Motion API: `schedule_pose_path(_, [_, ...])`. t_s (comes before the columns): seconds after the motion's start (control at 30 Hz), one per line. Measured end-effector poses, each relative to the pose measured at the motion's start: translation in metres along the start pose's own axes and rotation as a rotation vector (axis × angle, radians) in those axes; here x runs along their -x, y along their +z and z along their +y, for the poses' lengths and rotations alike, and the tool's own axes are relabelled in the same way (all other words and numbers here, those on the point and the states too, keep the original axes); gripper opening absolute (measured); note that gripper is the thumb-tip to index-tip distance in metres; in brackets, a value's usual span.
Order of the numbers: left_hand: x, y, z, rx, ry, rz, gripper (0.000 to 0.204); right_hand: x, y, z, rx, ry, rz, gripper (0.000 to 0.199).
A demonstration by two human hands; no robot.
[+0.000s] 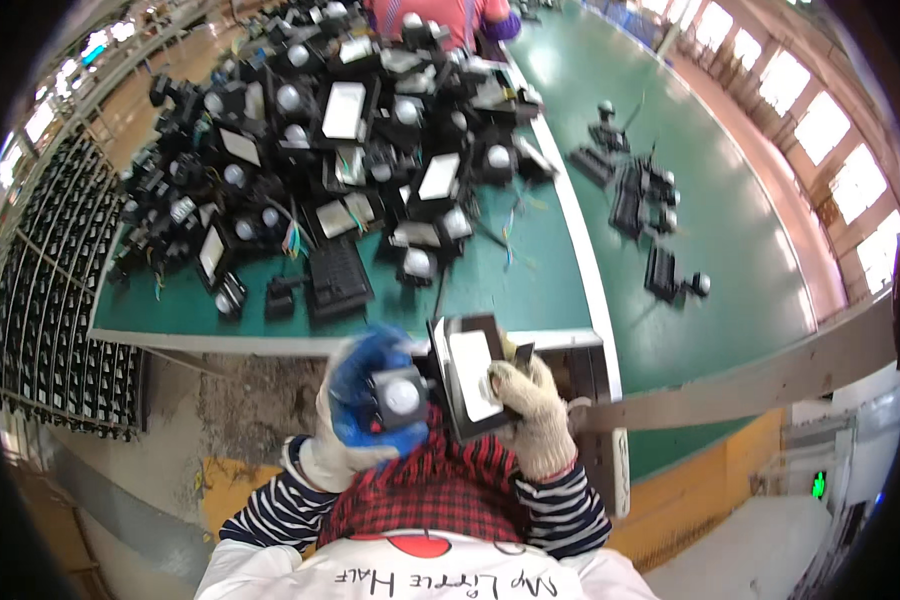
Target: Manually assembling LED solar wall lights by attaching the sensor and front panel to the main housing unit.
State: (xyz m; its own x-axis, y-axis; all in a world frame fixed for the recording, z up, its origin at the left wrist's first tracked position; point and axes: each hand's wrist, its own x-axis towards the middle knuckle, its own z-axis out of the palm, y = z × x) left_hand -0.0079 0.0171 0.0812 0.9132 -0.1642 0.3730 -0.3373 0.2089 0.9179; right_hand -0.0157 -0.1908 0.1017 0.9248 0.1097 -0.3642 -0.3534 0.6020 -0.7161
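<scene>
A: Floodlight [467, 375] is held at chest height, gripped by right hand [532, 415]; its sensor head [401, 397] is clasped by left hand [362, 405].
B: Progress? Big pile [320, 150] is left on green table [530, 290]; few units [635, 200] are laid out right.

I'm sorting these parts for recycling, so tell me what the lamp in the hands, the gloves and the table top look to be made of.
The lamp: a black frame, matt, likely metal or hard plastic, around a flat whitish panel. The left glove: knit fabric with a blue coating, probably rubber, on palm and fingers. The right glove: plain beige knit, cotton-like. The table top: a smooth green mat, likely rubber or vinyl, with a pale edge.
</scene>
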Motion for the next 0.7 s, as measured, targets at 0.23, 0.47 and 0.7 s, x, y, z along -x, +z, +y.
schedule_pose_path(0.23, [0.09, 0.005, -0.068, 0.441, -0.562, -0.132, 0.042, -0.009, -0.006, 0.032, 0.586, -0.15, -0.101, 0.042])
schedule_pose_path(0.47, [0.076, 0.013, -0.047, 0.707, -1.083, 0.26, 0.048, -0.004, -0.024, 0.048, 0.865, -0.564, 0.153, 0.039])
schedule_pose_path(0.7, [0.088, 0.017, -0.05, 0.513, -0.933, 0.139, 0.053, 0.002, -0.02, 0.068, 0.944, -0.61, 0.146, 0.041])
